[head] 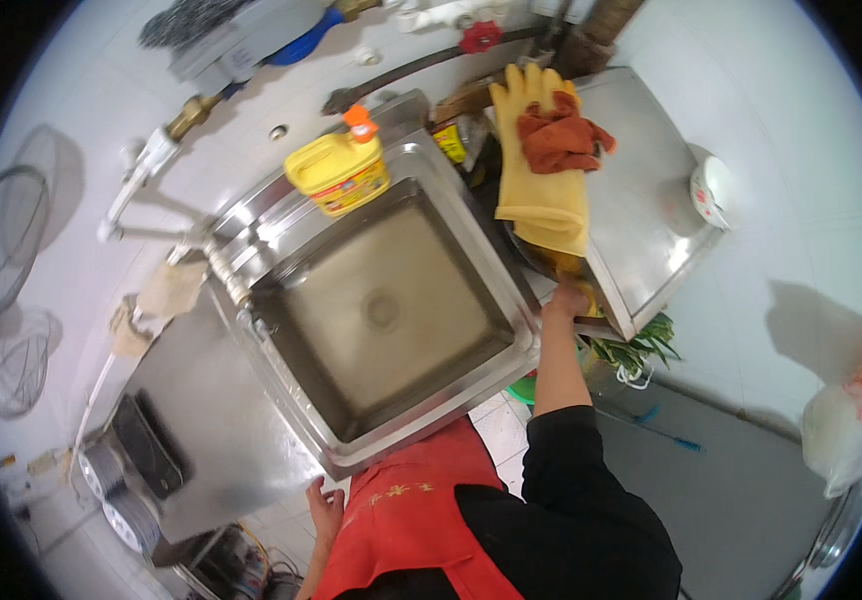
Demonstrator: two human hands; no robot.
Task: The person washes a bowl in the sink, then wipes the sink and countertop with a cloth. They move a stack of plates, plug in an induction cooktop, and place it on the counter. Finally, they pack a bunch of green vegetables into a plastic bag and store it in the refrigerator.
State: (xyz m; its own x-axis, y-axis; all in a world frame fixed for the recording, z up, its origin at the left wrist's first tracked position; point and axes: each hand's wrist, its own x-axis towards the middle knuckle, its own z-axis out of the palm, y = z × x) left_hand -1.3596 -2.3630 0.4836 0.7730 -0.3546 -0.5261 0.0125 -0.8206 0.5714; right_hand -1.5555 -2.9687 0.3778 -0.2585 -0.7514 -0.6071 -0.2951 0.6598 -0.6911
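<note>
My right hand [569, 300] reaches into the gap between the sink and the right steel counter, against something yellow [590, 298] that is mostly hidden; its fingers do not show clearly. Just above it, a yellow rubber glove [540, 199] lies by the counter edge with a reddish-brown cloth [562, 135] on top. My left hand [324, 508] hangs free below the sink's front corner, fingers loosely bent and apart. Before me is a stainless-steel sink [431, 442] holding cloudy water [393, 292]. A yellow detergent jug [341, 172] with an orange cap stands on its back rim.
The tap [228, 274] juts over the sink's left side. A black box-like object [147, 442] lies on the left steel counter [243, 420]. A white bowl [712, 191] is at the right counter's [641, 165] wall edge. Green leaves [637, 345] stick out below that counter.
</note>
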